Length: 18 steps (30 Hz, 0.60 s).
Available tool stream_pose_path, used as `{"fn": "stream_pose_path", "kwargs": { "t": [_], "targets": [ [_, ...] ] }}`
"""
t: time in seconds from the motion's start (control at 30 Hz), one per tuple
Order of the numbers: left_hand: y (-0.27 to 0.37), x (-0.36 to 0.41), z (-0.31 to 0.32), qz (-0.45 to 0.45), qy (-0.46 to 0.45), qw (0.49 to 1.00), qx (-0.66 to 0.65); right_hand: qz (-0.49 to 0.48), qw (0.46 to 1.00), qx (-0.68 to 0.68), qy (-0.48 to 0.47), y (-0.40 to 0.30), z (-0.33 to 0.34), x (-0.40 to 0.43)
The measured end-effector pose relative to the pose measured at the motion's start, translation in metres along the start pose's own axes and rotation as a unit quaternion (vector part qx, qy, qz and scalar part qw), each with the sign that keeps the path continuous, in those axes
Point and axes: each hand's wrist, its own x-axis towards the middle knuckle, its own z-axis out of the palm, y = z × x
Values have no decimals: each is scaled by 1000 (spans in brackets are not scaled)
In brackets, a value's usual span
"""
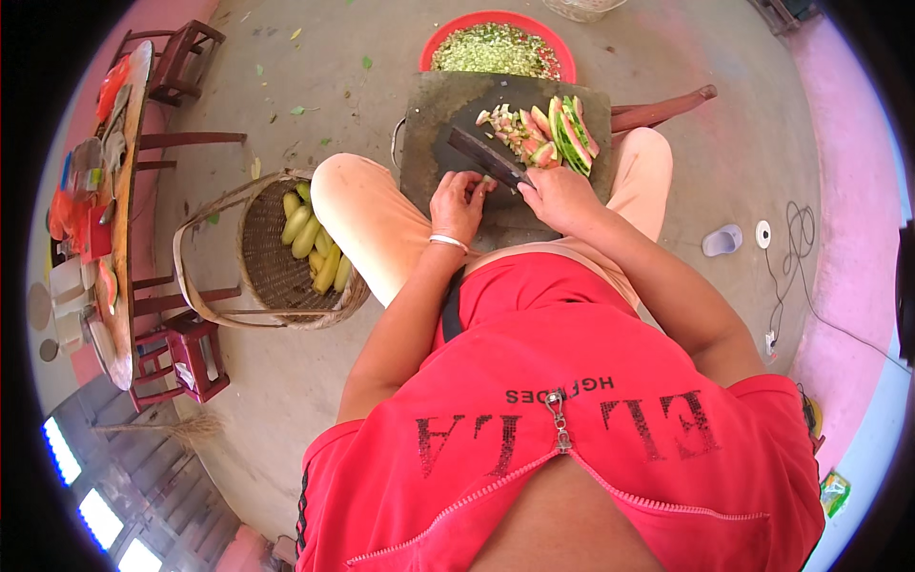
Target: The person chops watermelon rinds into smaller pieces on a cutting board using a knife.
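Observation:
My right hand (pixel 561 194) grips a dark-bladed kitchen cleaver (pixel 490 157), its blade slanting up and left over a dark cutting board (pixel 436 129). Beside the blade, on the near part of the board, my left hand (pixel 459 204) holds a small pale green piece (pixel 487 179) at its fingertips; what it is cannot be told. Diced watermelon rind (pixel 509 127) lies beyond the cleaver, and long green-and-pink rind strips (pixel 572 136) rest at the board's right. Past the far edge stands a red plastic basin (pixel 427 53) filled with chopped green bits (pixel 493 50).
A wicker basket (pixel 261 279) of yellow-green gourds (pixel 307 232) stands left of my knee. Further left are a wooden table (pixel 136 143) with bags and dishes, and red stools (pixel 200 354). A slipper (pixel 722 241) and a cable (pixel 800 268) lie on the floor at the right.

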Motion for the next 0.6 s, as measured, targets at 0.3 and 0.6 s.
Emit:
{"fn": "stream_pose_path", "kwargs": {
  "t": [0.3, 0.6],
  "targets": [
    [0, -2, -1, 3, -4, 1000, -1, -14, 999, -22, -43, -21, -21, 1],
    [0, 0, -1, 26, -1, 1000, 5, -6, 997, -48, -54, -22, -10, 7]
  ]
}}
